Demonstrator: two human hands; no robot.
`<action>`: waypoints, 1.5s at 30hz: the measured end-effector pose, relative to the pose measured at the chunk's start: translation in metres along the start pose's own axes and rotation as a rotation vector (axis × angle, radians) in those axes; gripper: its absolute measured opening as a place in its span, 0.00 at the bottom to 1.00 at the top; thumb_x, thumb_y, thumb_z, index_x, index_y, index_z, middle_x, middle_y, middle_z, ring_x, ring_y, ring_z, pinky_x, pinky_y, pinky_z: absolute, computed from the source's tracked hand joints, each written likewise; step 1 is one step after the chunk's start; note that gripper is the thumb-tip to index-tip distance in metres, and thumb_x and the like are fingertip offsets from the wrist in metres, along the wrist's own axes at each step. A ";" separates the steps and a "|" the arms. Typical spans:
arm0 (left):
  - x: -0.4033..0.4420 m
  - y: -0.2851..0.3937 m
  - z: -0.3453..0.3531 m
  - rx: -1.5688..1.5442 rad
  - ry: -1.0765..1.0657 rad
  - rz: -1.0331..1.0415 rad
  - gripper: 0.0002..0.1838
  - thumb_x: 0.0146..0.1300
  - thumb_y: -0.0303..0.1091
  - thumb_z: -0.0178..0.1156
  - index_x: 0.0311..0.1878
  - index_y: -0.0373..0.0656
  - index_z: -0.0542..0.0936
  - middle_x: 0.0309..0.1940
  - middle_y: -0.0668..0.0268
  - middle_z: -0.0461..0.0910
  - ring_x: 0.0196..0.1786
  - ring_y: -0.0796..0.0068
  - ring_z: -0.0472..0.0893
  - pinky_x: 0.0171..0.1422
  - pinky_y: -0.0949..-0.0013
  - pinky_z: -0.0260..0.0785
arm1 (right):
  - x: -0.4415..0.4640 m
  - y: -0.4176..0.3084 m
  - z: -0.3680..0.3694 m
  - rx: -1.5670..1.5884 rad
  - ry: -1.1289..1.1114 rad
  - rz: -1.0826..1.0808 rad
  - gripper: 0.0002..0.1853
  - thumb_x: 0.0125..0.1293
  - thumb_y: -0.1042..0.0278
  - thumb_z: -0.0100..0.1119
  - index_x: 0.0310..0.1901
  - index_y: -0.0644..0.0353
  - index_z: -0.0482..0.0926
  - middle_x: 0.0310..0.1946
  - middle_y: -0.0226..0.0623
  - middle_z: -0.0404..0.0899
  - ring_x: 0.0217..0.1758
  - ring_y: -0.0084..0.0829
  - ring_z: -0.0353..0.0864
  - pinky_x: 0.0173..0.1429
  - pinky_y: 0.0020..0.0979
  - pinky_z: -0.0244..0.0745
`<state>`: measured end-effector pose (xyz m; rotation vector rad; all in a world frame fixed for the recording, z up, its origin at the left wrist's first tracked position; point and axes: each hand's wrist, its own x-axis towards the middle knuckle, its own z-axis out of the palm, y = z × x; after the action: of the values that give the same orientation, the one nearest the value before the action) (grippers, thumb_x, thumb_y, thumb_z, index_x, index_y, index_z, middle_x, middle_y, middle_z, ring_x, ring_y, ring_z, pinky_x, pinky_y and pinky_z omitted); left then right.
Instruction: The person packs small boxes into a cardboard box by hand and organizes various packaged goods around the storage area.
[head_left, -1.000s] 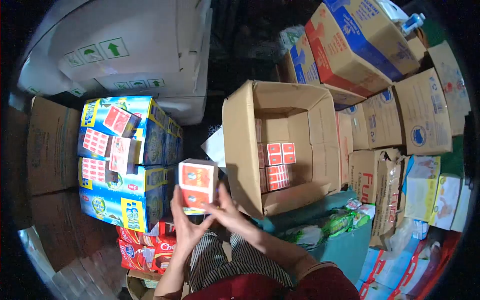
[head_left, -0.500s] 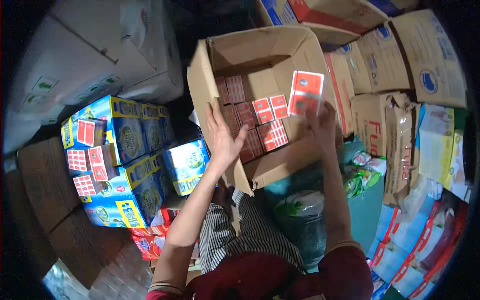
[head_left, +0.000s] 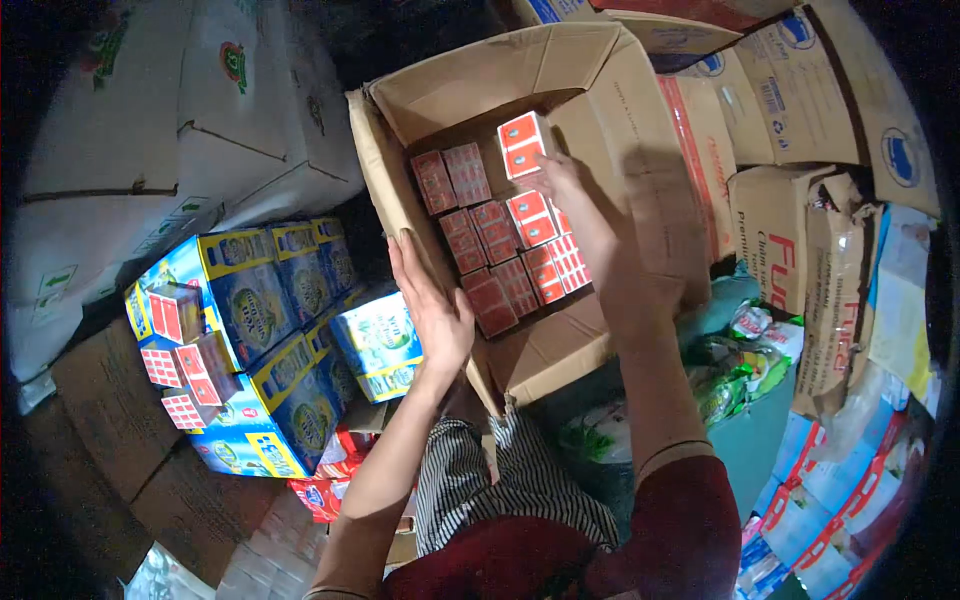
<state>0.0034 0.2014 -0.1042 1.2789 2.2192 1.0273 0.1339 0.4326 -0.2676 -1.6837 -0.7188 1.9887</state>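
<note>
An open cardboard carton (head_left: 625, 105) stands in front of me, tilted in view. My right hand (head_left: 572, 195) reaches inside it and grips a red-and-white box (head_left: 521, 146) by its near side, over the far part of the carton. Rows of similar red-and-white packs (head_left: 492, 232) sit below and left of that box, and my right forearm hides some of them. With fingers stretched out, my left hand (head_left: 437, 318) lies against the carton's left wall and holds nothing.
Blue-and-yellow cartons (head_left: 265, 295) are stacked at left, with several red-and-white packs (head_left: 205, 368) on their side. A brown "Fuc…" carton (head_left: 770, 235) and blue-and-red packages (head_left: 830, 500) stand at right. Green bags (head_left: 745, 375) lie near my right arm.
My right hand has carried the red-and-white box left and into the carton, from over its right wall. My left hand stays on the left wall. The view has shifted slightly.
</note>
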 end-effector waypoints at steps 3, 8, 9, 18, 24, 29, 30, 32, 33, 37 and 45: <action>0.002 0.003 0.001 -0.021 -0.006 -0.033 0.48 0.43 0.13 0.53 0.69 0.34 0.41 0.68 0.42 0.40 0.71 0.43 0.42 0.73 0.55 0.39 | 0.040 0.018 0.020 -0.111 0.143 -0.046 0.26 0.62 0.63 0.58 0.58 0.60 0.61 0.40 0.43 0.76 0.39 0.44 0.81 0.46 0.38 0.77; 0.004 0.000 0.001 -0.043 -0.002 -0.057 0.48 0.41 0.14 0.51 0.69 0.34 0.42 0.68 0.44 0.43 0.72 0.46 0.43 0.74 0.56 0.35 | 0.066 0.032 0.034 -0.196 0.200 0.018 0.22 0.63 0.62 0.55 0.56 0.59 0.63 0.38 0.44 0.77 0.36 0.42 0.81 0.40 0.39 0.79; 0.004 0.001 -0.001 -0.050 -0.010 -0.072 0.48 0.41 0.14 0.51 0.69 0.34 0.42 0.68 0.44 0.43 0.72 0.46 0.43 0.74 0.56 0.35 | 0.065 0.032 0.032 -0.198 0.193 0.044 0.21 0.64 0.62 0.54 0.56 0.58 0.63 0.37 0.44 0.78 0.35 0.41 0.82 0.39 0.40 0.79; 0.004 0.000 -0.001 -0.046 -0.036 -0.096 0.48 0.41 0.13 0.50 0.69 0.33 0.42 0.68 0.43 0.43 0.72 0.45 0.42 0.74 0.56 0.35 | 0.068 0.063 -0.004 -0.305 0.084 0.100 0.23 0.58 0.66 0.52 0.58 0.57 0.67 0.33 0.42 0.79 0.33 0.33 0.81 0.35 0.35 0.78; 0.002 -0.005 -0.003 -0.023 -0.052 -0.096 0.49 0.42 0.15 0.55 0.69 0.35 0.42 0.68 0.40 0.40 0.70 0.40 0.45 0.73 0.54 0.40 | 0.102 0.102 -0.006 -0.869 0.117 -0.068 0.26 0.54 0.68 0.50 0.58 0.56 0.69 0.33 0.41 0.79 0.33 0.31 0.80 0.38 0.33 0.75; 0.002 0.001 0.003 -0.066 -0.019 -0.093 0.48 0.42 0.13 0.52 0.69 0.35 0.42 0.67 0.42 0.43 0.71 0.43 0.44 0.74 0.56 0.39 | 0.056 0.095 0.005 -1.135 0.148 -0.454 0.21 0.55 0.68 0.52 0.53 0.56 0.74 0.27 0.33 0.76 0.24 0.22 0.73 0.26 0.28 0.70; 0.001 0.000 0.004 -0.054 -0.016 -0.088 0.49 0.42 0.14 0.54 0.69 0.36 0.42 0.67 0.41 0.42 0.70 0.42 0.46 0.73 0.54 0.41 | 0.051 0.099 0.004 -1.032 0.092 -0.442 0.21 0.57 0.69 0.52 0.54 0.56 0.73 0.27 0.32 0.76 0.24 0.23 0.73 0.27 0.29 0.71; 0.001 -0.002 0.004 -0.032 0.004 -0.069 0.50 0.41 0.15 0.56 0.69 0.37 0.43 0.67 0.40 0.40 0.69 0.38 0.48 0.71 0.52 0.45 | 0.024 0.095 0.011 -0.725 -0.057 -0.302 0.20 0.60 0.69 0.51 0.56 0.56 0.71 0.29 0.32 0.76 0.28 0.25 0.75 0.31 0.29 0.72; 0.001 0.000 0.001 -0.083 -0.002 -0.081 0.50 0.41 0.15 0.56 0.70 0.38 0.44 0.67 0.41 0.41 0.68 0.38 0.49 0.71 0.52 0.46 | -0.002 0.085 0.021 -0.525 -0.122 -0.168 0.20 0.62 0.70 0.50 0.57 0.56 0.69 0.30 0.32 0.76 0.32 0.26 0.76 0.34 0.29 0.74; 0.000 0.004 -0.008 -0.139 -0.053 -0.108 0.49 0.43 0.13 0.53 0.70 0.36 0.40 0.68 0.40 0.40 0.71 0.42 0.43 0.74 0.57 0.40 | -0.127 0.038 0.065 -0.104 -0.086 -0.099 0.22 0.63 0.74 0.48 0.60 0.55 0.64 0.44 0.36 0.75 0.48 0.30 0.75 0.44 0.29 0.74; -0.031 -0.037 -0.103 -0.335 -0.060 0.104 0.52 0.43 0.36 0.69 0.68 0.34 0.48 0.64 0.44 0.54 0.66 0.46 0.57 0.69 0.57 0.51 | -0.287 0.045 0.139 -0.391 -0.004 -0.927 0.15 0.63 0.79 0.46 0.52 0.62 0.71 0.48 0.39 0.74 0.51 0.31 0.73 0.55 0.30 0.69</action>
<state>-0.0671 0.1211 -0.0654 1.2627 1.8538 1.3155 0.0442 0.2032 -0.0605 -1.1579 -1.6036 1.2305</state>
